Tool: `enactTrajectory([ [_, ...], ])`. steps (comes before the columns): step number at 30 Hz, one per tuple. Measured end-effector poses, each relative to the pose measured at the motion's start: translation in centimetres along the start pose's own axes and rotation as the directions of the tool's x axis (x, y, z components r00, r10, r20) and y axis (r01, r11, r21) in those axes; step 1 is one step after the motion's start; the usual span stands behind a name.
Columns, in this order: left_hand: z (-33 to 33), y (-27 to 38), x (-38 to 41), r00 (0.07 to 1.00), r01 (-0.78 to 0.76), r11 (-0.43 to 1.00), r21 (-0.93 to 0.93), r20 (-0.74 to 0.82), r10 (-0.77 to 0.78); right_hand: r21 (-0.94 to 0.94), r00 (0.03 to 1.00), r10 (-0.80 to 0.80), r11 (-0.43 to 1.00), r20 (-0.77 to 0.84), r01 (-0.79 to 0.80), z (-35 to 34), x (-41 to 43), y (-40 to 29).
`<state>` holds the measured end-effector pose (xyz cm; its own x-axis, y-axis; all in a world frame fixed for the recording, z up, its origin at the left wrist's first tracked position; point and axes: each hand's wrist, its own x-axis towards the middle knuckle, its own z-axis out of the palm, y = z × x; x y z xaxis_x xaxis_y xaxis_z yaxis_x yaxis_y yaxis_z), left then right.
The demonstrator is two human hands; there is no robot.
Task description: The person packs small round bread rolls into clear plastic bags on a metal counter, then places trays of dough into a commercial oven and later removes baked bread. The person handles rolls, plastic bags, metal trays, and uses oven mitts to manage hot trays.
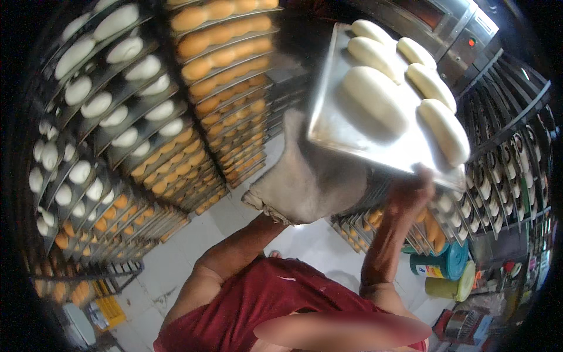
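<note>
A metal baking tray with several pale, unbaked dough loaves is raised in front of me. My right hand grips the tray's near edge towards its right corner, bare fingers on the rim. A thick greyish cloth hangs over my left hand and lies by the tray's left and lower side. The cloth hides my left hand, so its fingers and what they hold cannot be told. The loaves lie in two rows, on the left and right of the tray.
Racks of trays with browned bread rolls and pale dough pieces stand at the left. At the right are another loaded rack, metal oven-like equipment, a teal bucket and a yellow-green bucket. Tiled floor lies below.
</note>
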<state>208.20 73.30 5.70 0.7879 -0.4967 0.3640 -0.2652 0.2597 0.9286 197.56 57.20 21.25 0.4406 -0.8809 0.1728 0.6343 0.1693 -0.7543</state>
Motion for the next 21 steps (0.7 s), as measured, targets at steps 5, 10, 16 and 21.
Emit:
enactTrajectory([
  [5, 1.6, -3.6, 10.4, 0.994, -0.079, 0.997, 0.023, 0.071, 0.078, 0.079, 0.989, 0.106, 0.99, 0.107, -0.115, -0.6, 6.3, 8.9],
  [10, -1.1, -7.7, 20.3, 0.986, -0.106, 0.993, 0.059, 0.135, 0.097, 0.22, 0.964, 0.21, 0.945, 0.16, -0.242, 0.8, 12.7, 16.5],
  [16, -4.1, -11.4, 31.0, 0.978, -0.112, 0.986, 0.124, 0.191, 0.087, 0.189, 0.921, 0.315, 0.914, 0.231, -0.36, 3.6, 21.5, 23.5],
  [21, -4.9, -14.2, 36.8, 0.984, -0.102, 0.98, 0.169, 0.165, 0.074, -0.008, 0.829, 0.44, 0.885, 0.345, -0.466, 3.0, 27.3, 25.9],
])
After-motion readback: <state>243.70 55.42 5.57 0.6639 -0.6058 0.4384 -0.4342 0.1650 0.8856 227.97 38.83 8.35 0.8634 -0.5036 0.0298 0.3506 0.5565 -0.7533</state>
